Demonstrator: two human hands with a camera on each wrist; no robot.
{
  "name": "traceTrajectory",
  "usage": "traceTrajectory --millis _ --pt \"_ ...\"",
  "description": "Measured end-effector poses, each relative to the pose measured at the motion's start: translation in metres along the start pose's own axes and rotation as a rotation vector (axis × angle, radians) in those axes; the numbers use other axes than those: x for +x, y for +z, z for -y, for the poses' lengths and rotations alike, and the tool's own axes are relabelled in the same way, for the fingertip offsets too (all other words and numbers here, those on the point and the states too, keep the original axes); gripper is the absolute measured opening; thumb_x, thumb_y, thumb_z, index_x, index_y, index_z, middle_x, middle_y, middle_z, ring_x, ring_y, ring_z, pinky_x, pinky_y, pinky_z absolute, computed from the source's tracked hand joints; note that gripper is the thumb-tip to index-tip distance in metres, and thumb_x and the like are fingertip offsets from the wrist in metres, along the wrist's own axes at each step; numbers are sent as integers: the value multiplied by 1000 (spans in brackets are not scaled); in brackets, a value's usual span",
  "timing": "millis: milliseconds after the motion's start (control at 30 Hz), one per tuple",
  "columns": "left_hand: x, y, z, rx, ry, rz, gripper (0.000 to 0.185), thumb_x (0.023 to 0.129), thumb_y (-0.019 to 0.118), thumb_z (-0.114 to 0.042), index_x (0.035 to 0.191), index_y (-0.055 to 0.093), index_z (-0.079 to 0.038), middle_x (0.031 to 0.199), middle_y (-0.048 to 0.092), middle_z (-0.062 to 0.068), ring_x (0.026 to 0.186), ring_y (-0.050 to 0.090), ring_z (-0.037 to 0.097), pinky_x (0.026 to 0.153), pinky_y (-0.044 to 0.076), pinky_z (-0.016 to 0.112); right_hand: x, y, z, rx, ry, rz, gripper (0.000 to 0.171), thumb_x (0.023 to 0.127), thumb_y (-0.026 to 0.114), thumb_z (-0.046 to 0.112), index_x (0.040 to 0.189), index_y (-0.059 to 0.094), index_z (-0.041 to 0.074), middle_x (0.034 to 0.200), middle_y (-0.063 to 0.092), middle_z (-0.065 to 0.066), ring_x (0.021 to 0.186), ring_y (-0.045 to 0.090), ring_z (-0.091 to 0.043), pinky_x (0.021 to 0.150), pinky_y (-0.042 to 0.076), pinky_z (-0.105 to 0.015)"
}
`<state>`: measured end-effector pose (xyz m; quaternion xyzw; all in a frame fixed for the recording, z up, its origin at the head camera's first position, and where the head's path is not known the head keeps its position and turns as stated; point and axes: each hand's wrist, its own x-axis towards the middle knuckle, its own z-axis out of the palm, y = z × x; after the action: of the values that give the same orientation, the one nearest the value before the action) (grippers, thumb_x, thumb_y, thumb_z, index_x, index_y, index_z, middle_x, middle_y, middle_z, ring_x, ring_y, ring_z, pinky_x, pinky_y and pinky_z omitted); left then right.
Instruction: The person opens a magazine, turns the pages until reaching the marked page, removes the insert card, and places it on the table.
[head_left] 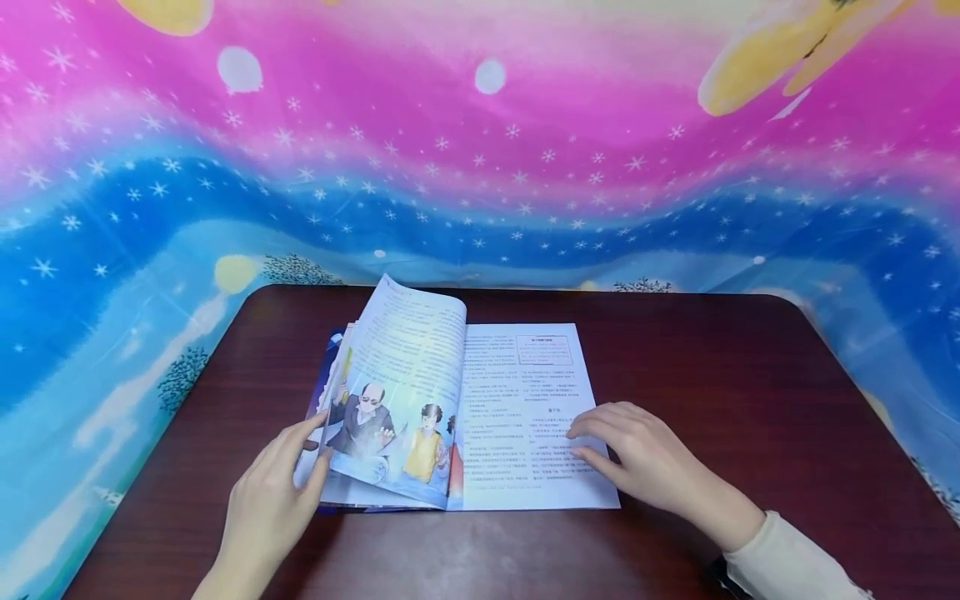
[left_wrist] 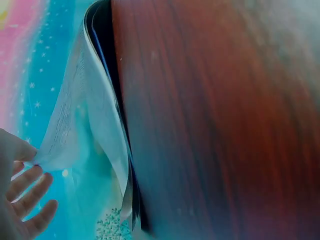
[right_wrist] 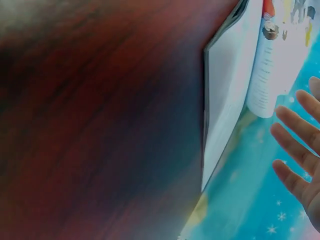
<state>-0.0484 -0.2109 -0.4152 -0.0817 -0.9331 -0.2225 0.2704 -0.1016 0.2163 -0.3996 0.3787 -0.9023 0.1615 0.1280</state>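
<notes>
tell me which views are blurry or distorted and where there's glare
Head view: mostly sharp, the backdrop bowed by the wide lens, soft glare on the table and the glossy magazine page. Left wrist view: the tabletop smears into streaks, the lifted page and left hand soft. Right wrist view: wood blurred and dark toward the left, the right hand's fingers fairly clear.

The table [head_left: 750,400] and the open book [head_left: 457,400] are seen from above and in front by the head view. The book's edge [left_wrist: 107,125] [right_wrist: 220,110] is viewed closely, along the tabletop, from each wrist; all three views share the book.
</notes>
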Motion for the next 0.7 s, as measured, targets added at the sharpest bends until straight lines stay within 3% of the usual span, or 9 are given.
traceTrajectory --millis 100,333,700 --pt "0 -4 0 19 -86 80 58 78 81 -5 132 60 -8 100 69 14 84 66 30 62 55 53 -4 1 -1 4 18 28 22 80 83 20 99 72 17 102 68 11 95 62 -9 85 53 -37" --pt "1 -7 0 66 -263 339 61 86 77 -14 140 50 -4 112 67 22 94 66 37 74 53 60 -16 2 -6 20 63 144 27 83 81 22 107 71 17 111 67 9 103 62 -12 89 52 -41" --pt "4 -6 6 96 -288 474 70 85 79 -24 142 46 0 123 60 26 105 62 41 81 50 64 -30 3 -10 27 97 254 39 80 84 23 116 70 18 126 64 0 114 60 -21 93 50 -47"
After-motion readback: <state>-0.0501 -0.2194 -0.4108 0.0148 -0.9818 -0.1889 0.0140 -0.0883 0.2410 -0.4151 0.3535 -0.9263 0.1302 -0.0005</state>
